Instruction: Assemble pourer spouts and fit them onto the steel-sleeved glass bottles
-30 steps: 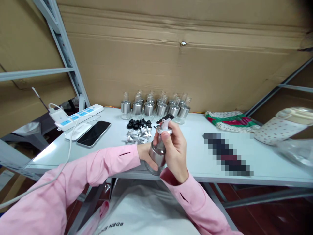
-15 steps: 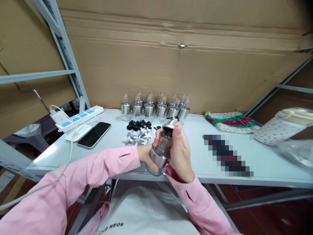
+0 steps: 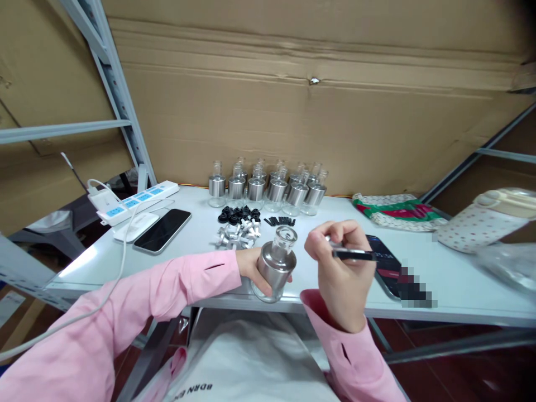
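Observation:
Near the table's front edge, my left hand (image 3: 254, 269) wraps round a glass bottle (image 3: 277, 262) with a metal band; its neck is open at the top. To the right of the bottle, my right hand (image 3: 345, 273) is closed on a pourer stopper (image 3: 354, 255), whose black part sticks out to the right; the rest is mostly hidden by the fingers. Behind the bottle lie silver metal spouts (image 3: 238, 233), a pile of black stoppers (image 3: 238, 214) and a row of small black pieces (image 3: 282, 221).
Several banded glass bottles (image 3: 276, 190) stand at the back. On the left are a phone (image 3: 162, 231), a white pad and a power strip (image 3: 138, 201). A second phone (image 3: 383, 262), a patterned cloth (image 3: 402, 211) and a dotted jug (image 3: 473, 223) lie to the right.
The stopper has come off the bottle's neck and moved right in my right hand. My left hand stays round the bottle. More of the right-hand phone shows.

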Demonstrator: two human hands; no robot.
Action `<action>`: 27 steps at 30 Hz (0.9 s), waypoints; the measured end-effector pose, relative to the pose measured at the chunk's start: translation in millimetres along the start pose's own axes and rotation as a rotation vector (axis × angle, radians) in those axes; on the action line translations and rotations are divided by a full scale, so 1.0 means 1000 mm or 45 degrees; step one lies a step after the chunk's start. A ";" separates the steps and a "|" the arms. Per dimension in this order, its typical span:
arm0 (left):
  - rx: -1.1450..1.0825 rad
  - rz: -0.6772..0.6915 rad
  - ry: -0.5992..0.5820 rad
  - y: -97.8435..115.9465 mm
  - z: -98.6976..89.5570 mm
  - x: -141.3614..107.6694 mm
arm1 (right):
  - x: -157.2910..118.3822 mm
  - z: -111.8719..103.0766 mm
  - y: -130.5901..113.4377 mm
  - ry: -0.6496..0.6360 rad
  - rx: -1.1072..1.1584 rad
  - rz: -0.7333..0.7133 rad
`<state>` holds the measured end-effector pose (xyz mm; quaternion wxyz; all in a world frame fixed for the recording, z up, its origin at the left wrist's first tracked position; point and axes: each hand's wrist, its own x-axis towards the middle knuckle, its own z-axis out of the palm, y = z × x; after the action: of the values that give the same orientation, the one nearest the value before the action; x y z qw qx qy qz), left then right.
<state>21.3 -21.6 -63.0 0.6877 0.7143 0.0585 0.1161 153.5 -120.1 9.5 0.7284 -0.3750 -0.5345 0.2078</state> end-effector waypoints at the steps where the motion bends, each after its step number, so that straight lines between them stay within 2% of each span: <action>1: -0.013 -0.025 0.014 0.000 0.001 -0.001 | 0.000 -0.003 -0.003 -0.063 -0.106 -0.008; 3: -0.043 -0.056 0.044 0.002 0.003 -0.003 | -0.001 -0.006 -0.009 -0.179 -0.234 -0.018; 6: -0.065 -0.039 0.075 0.003 0.004 -0.004 | -0.001 -0.009 -0.014 -0.205 -0.309 -0.073; 8: -0.046 -0.052 0.046 0.004 0.003 -0.003 | 0.000 -0.010 -0.016 -0.276 -0.395 -0.127; 12: 0.000 -0.089 0.024 0.003 -0.001 0.001 | 0.002 -0.010 -0.016 -0.520 -0.625 -0.189; 15: -0.005 -0.062 0.018 0.002 -0.001 0.003 | 0.002 -0.008 -0.014 -0.603 -0.762 -0.230; 18: -0.010 -0.050 -0.033 0.002 0.000 0.003 | 0.001 -0.007 -0.010 -0.610 -0.858 -0.267; 22: 0.015 -0.089 0.009 0.004 0.001 0.002 | 0.002 -0.007 -0.012 -0.624 -0.887 -0.279; 27: -0.032 -0.053 0.048 0.007 0.003 0.003 | 0.016 -0.011 -0.032 -0.552 -0.902 -0.354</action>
<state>24.2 -24.0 -55.9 0.6976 0.7019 0.0847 0.1159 165.9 -133.0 42.6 0.4468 -0.4738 -0.7587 -0.0147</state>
